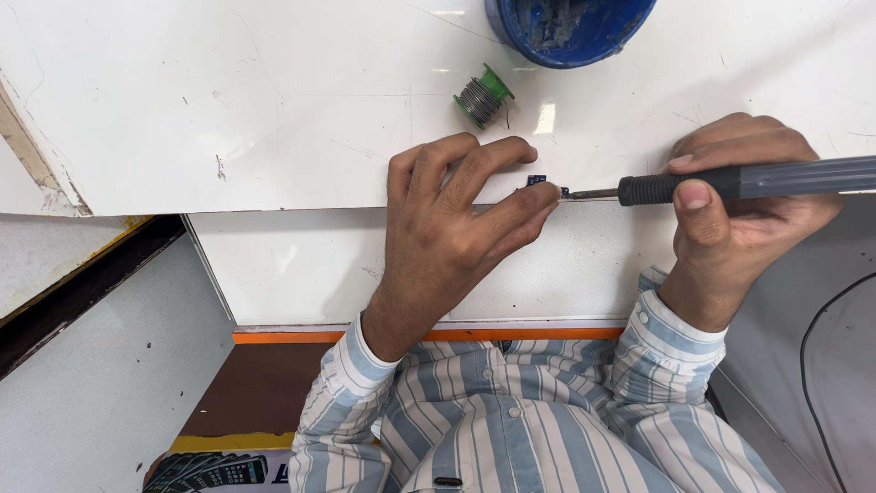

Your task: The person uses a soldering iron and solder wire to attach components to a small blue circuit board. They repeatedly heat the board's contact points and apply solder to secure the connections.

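Two hands at table edge. Left hand fingertips pinch small blue board; keep it pressed flat. Right hand closed round soldering iron, tip touching board; steady your wrist, keep contact brief.

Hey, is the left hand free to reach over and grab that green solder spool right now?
Probably yes for the path: bare white table lies between the left hand and the green solder spool. But its fingers are pinching a small blue part at the table edge, so they'd have to release it.
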Available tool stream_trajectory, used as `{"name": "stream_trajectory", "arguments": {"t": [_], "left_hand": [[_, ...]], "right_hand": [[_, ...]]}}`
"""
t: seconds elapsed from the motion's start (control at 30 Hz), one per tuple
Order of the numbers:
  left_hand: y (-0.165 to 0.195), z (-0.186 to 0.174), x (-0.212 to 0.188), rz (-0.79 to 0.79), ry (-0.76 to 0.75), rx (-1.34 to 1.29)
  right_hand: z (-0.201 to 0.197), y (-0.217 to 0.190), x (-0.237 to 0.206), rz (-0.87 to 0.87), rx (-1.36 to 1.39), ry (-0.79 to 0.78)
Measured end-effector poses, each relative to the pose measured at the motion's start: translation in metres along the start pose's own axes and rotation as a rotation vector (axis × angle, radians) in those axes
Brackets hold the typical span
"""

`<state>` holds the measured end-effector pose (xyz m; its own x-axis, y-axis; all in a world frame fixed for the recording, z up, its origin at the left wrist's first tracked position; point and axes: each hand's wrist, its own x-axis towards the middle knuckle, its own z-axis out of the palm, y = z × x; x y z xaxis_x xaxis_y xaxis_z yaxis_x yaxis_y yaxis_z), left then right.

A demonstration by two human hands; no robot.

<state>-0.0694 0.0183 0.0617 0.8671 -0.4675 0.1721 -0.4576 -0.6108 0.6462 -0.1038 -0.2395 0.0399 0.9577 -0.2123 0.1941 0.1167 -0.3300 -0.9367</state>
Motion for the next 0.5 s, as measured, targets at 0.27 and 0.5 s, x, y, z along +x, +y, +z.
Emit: {"name": "stream_trajectory", "arguments": {"t": [0.27, 0.5], "left_hand": [[-0.0012, 0.0014, 0.0003, 0.007, 0.011, -0.002], [-0.0006, 0.0011, -0.0002, 0.001, 0.008, -0.002]], "right_hand": [[0.0009, -0.0008, -0.0005, 0.011, 0.026, 0.003], [-0.0002, 0.0007, 0.0002, 0.009, 0.004, -0.002]]}}
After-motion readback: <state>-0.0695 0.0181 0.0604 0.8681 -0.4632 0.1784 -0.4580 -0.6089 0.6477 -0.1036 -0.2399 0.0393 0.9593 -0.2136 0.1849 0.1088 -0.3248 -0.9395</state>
